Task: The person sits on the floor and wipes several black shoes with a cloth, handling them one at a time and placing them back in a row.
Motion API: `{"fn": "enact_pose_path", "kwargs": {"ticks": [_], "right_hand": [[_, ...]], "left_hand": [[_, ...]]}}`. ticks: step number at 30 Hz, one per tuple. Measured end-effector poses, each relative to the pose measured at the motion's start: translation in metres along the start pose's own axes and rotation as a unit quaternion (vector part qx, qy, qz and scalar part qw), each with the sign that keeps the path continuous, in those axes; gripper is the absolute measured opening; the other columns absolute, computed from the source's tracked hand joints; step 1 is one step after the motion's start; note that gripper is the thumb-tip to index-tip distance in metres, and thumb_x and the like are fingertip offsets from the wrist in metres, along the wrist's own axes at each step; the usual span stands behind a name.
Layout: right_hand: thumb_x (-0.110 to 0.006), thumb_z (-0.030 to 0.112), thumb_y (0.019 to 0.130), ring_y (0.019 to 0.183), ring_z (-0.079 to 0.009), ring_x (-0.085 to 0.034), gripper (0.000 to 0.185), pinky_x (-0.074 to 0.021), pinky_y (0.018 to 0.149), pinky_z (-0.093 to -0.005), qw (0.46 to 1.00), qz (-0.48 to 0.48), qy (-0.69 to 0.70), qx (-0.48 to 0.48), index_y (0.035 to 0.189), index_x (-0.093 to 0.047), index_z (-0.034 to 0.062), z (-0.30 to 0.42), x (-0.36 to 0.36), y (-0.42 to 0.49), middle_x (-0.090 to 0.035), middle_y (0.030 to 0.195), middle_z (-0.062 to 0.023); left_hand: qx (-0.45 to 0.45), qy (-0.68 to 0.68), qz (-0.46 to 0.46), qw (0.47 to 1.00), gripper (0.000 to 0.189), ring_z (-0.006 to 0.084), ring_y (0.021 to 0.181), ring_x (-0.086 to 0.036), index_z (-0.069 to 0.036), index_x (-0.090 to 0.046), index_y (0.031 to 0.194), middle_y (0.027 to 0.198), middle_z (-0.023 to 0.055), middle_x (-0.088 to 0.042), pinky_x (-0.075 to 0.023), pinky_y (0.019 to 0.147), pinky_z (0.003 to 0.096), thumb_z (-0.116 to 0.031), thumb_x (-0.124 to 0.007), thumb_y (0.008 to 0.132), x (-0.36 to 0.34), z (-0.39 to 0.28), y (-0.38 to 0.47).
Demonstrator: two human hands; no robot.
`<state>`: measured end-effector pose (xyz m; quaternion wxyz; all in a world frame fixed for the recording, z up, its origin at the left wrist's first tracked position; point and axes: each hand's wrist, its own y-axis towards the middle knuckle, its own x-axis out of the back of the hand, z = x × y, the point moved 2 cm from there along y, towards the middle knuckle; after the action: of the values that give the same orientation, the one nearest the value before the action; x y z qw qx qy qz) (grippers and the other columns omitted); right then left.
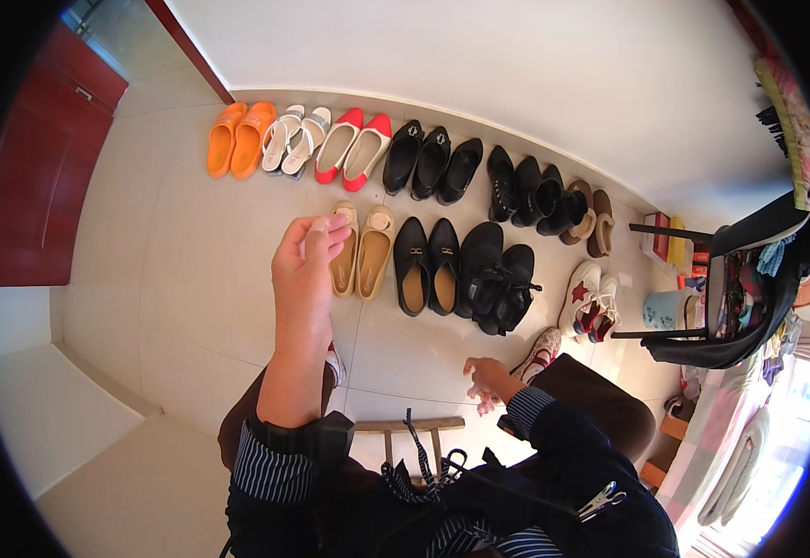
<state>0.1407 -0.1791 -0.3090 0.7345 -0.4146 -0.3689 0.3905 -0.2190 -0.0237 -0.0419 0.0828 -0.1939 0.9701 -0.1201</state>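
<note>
My left hand (pixel 311 244) is raised over the front row of shoes, its fingers loosely curled with nothing visible in them. Seen from here, it overlaps one of two beige flats (pixel 375 251) with round toe ornaments. Low by my knee is my right hand (pixel 490 385), fingers bent and apart, also holding nothing. Black pointed loafers (pixel 427 268) with metal trim stand to the right of the beige flats. Black lace-up shoes (pixel 496 279) follow them, tilted slightly. White sneakers (pixel 590 300) with red stars sit further right, partly over each other.
Along the wall stand orange slippers (pixel 241 139), white sandals (pixel 295 139), red-and-white flats (pixel 354 150), several black shoes (pixel 433 164) and brown fleece-lined slippers (pixel 600 223). A chair draped with clothes (pixel 740 279) is right, near a blue bin (pixel 662 310). A red door (pixel 35 167) is left.
</note>
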Motion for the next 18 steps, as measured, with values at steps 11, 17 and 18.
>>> {"fn": "enact_pose_path", "kwargs": {"ticks": [11, 17, 18], "right_hand": [[-0.064, 0.044, 0.095, 0.070, -0.0303, -0.075, 0.042, -0.0590, 0.065, -0.0417, 0.987, 0.074, -0.013, -0.142, 0.105, -0.075, 0.0049, 0.000, 0.005, 0.024, -0.075, 0.080, -0.0147], [-0.069, 0.031, 0.088, 0.071, -0.0316, -0.073, 0.033, -0.0596, 0.067, -0.0419, 0.996, -0.039, -0.085, -0.012, 0.116, -0.072, 0.0146, -0.015, -0.002, 0.023, -0.076, 0.087, -0.0120], [-0.071, 0.027, 0.086, 0.069, -0.0316, -0.073, 0.035, -0.0598, 0.066, -0.0414, 0.988, -0.088, -0.122, 0.044, 0.120, -0.069, 0.0177, -0.015, -0.001, 0.023, -0.077, 0.089, -0.0113]], "left_hand": [[0.009, -0.012, 0.016, 1.000, 0.027, 0.0250, 0.113, -0.067, 0.000, -0.062, 0.108, 0.122, 0.0189, -0.069, -0.0501, 0.105, 0.0384, -0.026, -0.053, 0.107, -0.002, 0.005, 0.001], [0.007, -0.011, 0.014, 1.000, 0.025, 0.0254, 0.113, -0.067, -0.001, -0.060, 0.107, 0.122, 0.0194, -0.068, -0.0501, 0.105, 0.0393, -0.025, -0.054, 0.107, -0.003, 0.003, 0.003], [0.005, -0.011, 0.016, 1.000, 0.024, 0.0254, 0.113, -0.067, -0.001, -0.060, 0.107, 0.123, 0.0196, -0.068, -0.0500, 0.106, 0.0396, -0.025, -0.054, 0.107, -0.003, 0.002, 0.003]]}}
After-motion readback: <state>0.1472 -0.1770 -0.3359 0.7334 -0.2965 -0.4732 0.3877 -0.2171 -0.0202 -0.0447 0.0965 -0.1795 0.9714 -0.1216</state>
